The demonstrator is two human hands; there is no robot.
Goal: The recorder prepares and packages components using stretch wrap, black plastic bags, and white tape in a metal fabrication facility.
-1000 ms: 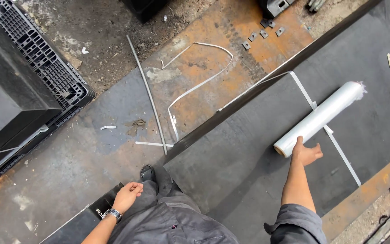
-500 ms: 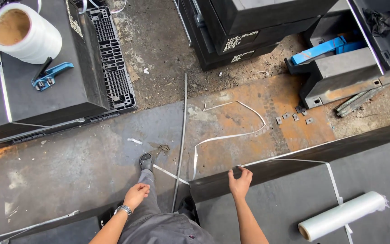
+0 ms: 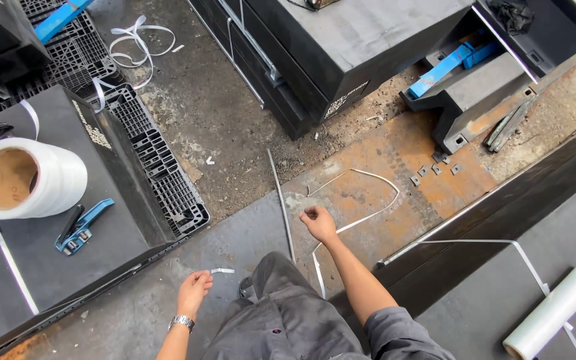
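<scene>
Right hand (image 3: pixel 319 223) closed, apparently pinching white strap (image 3: pixel 361 217) lying loose on floor; left hand (image 3: pixel 193 291) half-open, empty. Strapping looks barely begun.

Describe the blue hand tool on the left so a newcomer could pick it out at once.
Start at the big black crate top at the left, where a fat white roll of strapping lies. Just right of and below that roll lies the blue hand tool. It is the only small blue thing there, with black jaws and two diverging handles.
</scene>
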